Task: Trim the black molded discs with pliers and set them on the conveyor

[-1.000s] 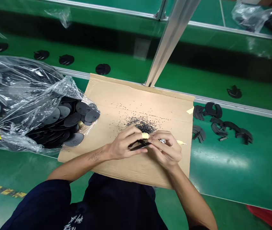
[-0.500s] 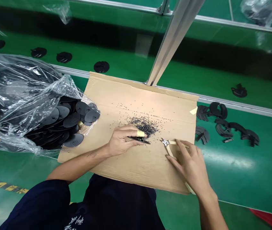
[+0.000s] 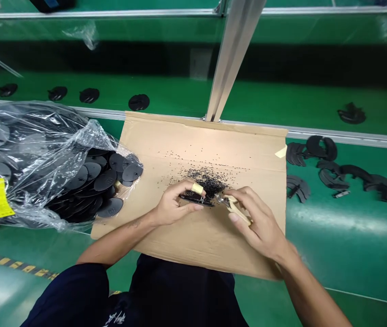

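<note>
Between thumb and fingers, my left hand (image 3: 176,204) pinches a black plastic disc (image 3: 196,200), seen nearly edge-on above the cardboard sheet (image 3: 180,240). Yellowish tape wraps one of its fingers. My right hand (image 3: 260,222) is closed around the pale handles of small cutting pliers (image 3: 231,206). The pliers' metal jaws point left, close to the disc's right edge; whether they touch it I cannot tell. Just beyond both hands lies a heap of tiny black plastic bits (image 3: 210,179), scattered thinner toward its edges.
At the left, a clear plastic bag (image 3: 43,150) spills many black discs (image 3: 105,180) onto the cardboard. Curved black parts (image 3: 331,177) lie on the green bench at right. A metal post (image 3: 230,63) rises behind the cardboard. Single black discs (image 3: 139,102) sit along the back ledge.
My right hand has moved left, bringing the pliers up to the disc, and its fingers have closed further round the handles. My left hand keeps the disc in nearly the same place. The view has shifted slightly.
</note>
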A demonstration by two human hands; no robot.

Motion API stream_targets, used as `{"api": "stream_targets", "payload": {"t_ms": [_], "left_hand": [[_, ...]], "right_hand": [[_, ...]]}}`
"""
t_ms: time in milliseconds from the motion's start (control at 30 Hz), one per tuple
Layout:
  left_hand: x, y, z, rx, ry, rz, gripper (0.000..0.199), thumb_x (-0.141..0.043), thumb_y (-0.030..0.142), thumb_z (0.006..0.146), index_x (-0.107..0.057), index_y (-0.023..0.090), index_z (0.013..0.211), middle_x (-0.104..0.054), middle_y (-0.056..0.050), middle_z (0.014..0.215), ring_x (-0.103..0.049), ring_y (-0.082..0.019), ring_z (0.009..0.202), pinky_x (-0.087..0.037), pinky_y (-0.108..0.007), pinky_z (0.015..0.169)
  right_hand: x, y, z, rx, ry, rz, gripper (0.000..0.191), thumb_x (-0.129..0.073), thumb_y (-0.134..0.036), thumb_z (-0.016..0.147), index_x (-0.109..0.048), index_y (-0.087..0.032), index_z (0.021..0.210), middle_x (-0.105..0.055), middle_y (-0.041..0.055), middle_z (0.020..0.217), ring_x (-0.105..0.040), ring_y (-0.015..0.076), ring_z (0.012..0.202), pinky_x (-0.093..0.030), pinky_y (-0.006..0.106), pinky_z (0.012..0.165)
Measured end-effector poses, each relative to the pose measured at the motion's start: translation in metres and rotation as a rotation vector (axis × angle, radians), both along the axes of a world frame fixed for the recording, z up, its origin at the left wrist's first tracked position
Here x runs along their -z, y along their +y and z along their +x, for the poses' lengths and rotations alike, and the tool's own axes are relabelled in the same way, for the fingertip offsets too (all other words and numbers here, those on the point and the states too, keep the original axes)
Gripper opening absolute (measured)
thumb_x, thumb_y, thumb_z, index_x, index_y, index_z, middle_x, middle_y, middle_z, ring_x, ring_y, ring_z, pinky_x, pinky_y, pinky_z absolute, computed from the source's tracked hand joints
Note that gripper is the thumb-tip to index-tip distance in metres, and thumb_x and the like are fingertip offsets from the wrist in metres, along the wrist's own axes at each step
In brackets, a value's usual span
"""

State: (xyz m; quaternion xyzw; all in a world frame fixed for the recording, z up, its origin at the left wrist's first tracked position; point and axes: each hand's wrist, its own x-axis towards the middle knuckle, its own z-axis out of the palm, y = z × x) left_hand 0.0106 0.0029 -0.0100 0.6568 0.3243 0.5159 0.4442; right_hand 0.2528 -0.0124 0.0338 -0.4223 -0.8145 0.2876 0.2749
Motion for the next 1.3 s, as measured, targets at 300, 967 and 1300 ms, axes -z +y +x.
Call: {"api": "stream_targets", "payload": {"t_ms": [300,967,1300], "left_hand": [[0.004,0.003,0.000,0.026,-0.023,0.055,0.022,-0.080,0.032,0.086,-0.071,0.016,0.098,-0.071,-0.006,0.087,-0.065,-0.016,0.083,-0.054,-0.031,0.076],[-0.003,0.003,-0.001,0.041,0.025,0.174,0.019,-0.075,0.033,0.090,-0.071,0.015,0.094,-0.073,-0.007,0.082,-0.068,-0.017,0.078,-0.056,-0.032,0.071],[-0.002,0.002,0.000,-0.037,0.144,0.180,0.019,-0.077,0.029,0.088,-0.070,0.016,0.100,-0.072,-0.005,0.084,-0.065,-0.015,0.078,-0.053,-0.029,0.070]], "right_hand": [[0.003,0.006,-0.006,-0.046,-0.159,0.258,0.037,-0.059,-0.036,0.098,-0.052,-0.017,0.130,-0.067,0.0143,0.107,-0.061,0.0261,0.091,-0.051,0.040,0.077],[-0.008,0.009,-0.001,-0.061,-0.367,0.509,0.021,-0.065,-0.032,0.097,-0.062,-0.020,0.113,-0.072,0.0062,0.086,-0.062,0.0195,0.074,-0.048,0.033,0.064],[0.008,0.009,-0.001,0.014,-0.163,0.249,0.024,-0.058,-0.037,0.101,-0.064,-0.018,0.114,-0.071,0.0089,0.094,-0.065,0.0202,0.079,-0.053,0.034,0.069]]}}
